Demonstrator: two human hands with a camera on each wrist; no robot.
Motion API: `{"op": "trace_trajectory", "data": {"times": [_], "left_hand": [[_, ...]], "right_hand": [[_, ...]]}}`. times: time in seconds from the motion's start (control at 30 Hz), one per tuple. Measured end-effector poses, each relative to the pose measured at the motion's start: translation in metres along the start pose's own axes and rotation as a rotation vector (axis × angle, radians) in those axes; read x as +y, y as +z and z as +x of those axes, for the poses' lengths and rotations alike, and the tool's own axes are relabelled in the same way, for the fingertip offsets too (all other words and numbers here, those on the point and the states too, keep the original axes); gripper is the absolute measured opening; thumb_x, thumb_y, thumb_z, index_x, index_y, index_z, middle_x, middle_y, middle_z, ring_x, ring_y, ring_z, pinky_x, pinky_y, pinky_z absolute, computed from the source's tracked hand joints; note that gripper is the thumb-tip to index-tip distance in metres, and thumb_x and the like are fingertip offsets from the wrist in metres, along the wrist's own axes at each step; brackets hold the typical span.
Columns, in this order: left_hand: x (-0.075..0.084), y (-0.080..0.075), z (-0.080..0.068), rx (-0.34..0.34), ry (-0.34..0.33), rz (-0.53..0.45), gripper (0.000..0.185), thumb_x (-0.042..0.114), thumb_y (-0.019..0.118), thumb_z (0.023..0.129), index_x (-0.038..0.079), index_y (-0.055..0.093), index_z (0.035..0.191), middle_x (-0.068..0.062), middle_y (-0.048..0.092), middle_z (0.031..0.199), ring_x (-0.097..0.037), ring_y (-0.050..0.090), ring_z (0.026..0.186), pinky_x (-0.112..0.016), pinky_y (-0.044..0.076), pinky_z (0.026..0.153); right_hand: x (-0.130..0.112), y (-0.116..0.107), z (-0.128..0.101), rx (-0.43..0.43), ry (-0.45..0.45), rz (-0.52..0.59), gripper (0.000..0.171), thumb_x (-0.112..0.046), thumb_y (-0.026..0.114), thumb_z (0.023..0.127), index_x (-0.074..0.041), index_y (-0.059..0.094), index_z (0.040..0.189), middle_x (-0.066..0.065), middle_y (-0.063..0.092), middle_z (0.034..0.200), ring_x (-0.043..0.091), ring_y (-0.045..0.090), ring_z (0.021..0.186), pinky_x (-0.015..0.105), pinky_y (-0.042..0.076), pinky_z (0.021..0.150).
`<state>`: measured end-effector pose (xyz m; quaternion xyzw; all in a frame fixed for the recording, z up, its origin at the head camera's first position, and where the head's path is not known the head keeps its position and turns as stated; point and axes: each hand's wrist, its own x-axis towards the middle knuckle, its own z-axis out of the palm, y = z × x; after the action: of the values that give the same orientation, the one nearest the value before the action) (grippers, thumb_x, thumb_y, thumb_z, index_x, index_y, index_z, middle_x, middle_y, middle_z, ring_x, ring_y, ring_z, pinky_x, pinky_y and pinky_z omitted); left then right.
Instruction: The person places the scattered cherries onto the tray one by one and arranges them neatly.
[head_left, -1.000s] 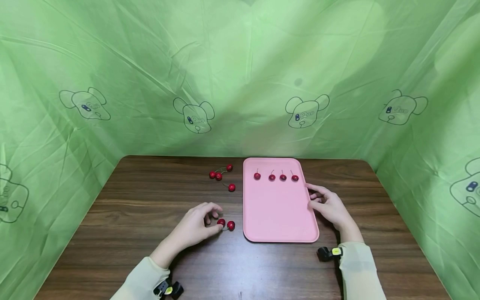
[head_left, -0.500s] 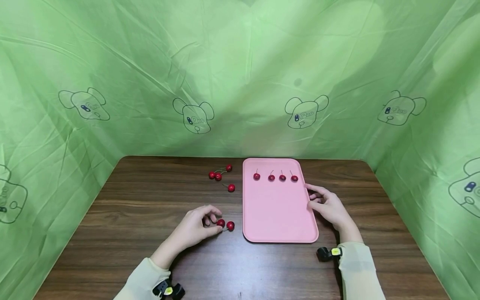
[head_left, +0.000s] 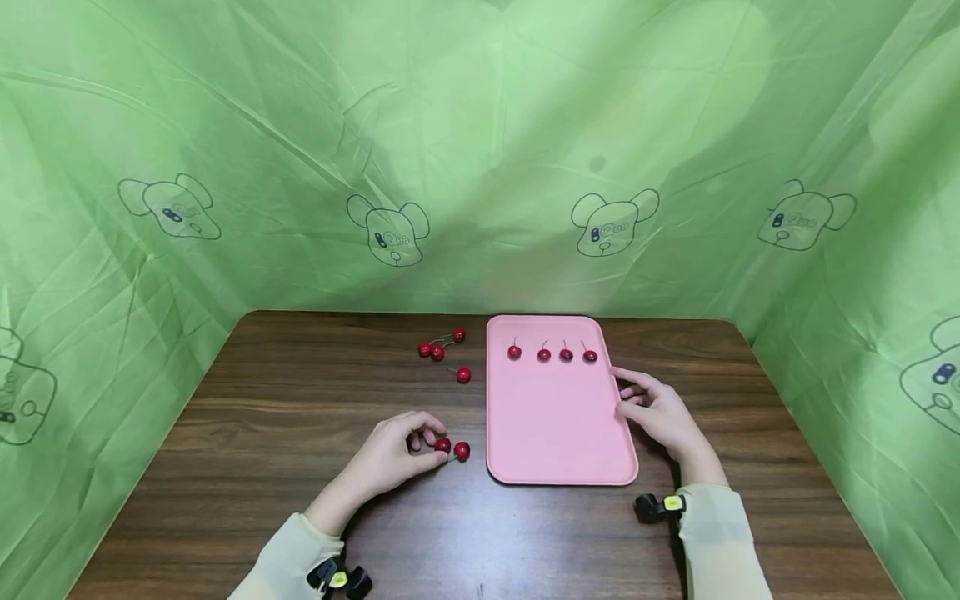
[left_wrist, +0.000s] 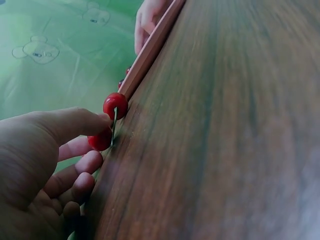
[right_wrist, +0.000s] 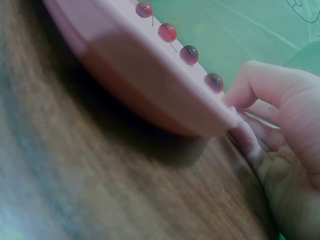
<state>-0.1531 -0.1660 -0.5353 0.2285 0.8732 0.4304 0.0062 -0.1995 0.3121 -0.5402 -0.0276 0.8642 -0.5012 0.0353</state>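
So the pink tray (head_left: 558, 425) was a smooth, matte rectangle with rounded corners and a low raised rim, sitting flat on a dark brown wood-grain table (head_left: 300, 475). The right hand (head_left: 663, 421) had the tray's right rim between its thumb and fingers. Off the tray's left side, near its close corner, the left hand (head_left: 397, 450) had thumb and fingers drawn in narrow, pinching a round, glossy red cherry (head_left: 442, 445). Just right of that, closer to the tray, was a second cherry (head_left: 462, 452), with a thin green stem (left_wrist: 114, 125) showing in the left wrist view. Up on the tray itself, a row of four cherries (head_left: 543, 355) ran across the far end, stems pointing away. Left of the tray's upper half lay a lone cherry (head_left: 463, 375) and, farther back, a cluster of three cherries (head_left: 438, 353). Wrinkly green cloth (head_left: 480, 158) printed with mouse-like heads hung behind the tray.
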Motion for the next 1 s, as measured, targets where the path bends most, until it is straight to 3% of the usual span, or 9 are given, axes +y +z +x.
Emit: {"op": "trace_trajectory", "data": {"times": [0.5, 1.0], "left_hand": [[-0.003, -0.007, 0.001, 0.040, 0.009, 0.052, 0.027, 0.013, 0.092, 0.087, 0.025, 0.079, 0.108, 0.005, 0.068, 0.093, -0.012, 0.061, 0.079, -0.027, 0.051, 0.070], [-0.004, -0.011, 0.002, 0.043, 0.001, -0.005, 0.028, 0.009, 0.088, 0.091, 0.024, 0.078, 0.113, 0.010, 0.068, 0.095, -0.010, 0.063, 0.079, -0.029, 0.054, 0.071]], "right_hand": [[-0.008, 0.000, -0.003, 0.004, -0.003, 0.014, 0.066, -0.002, 0.079, 0.092, -0.008, 0.061, 0.155, 0.022, 0.070, 0.124, 0.016, 0.065, 0.100, 0.022, 0.055, 0.081], [-0.007, -0.001, -0.003, 0.000, -0.006, 0.029, 0.067, -0.001, 0.079, 0.091, -0.008, 0.061, 0.155, 0.023, 0.070, 0.123, 0.017, 0.065, 0.100, 0.022, 0.055, 0.081]]}}
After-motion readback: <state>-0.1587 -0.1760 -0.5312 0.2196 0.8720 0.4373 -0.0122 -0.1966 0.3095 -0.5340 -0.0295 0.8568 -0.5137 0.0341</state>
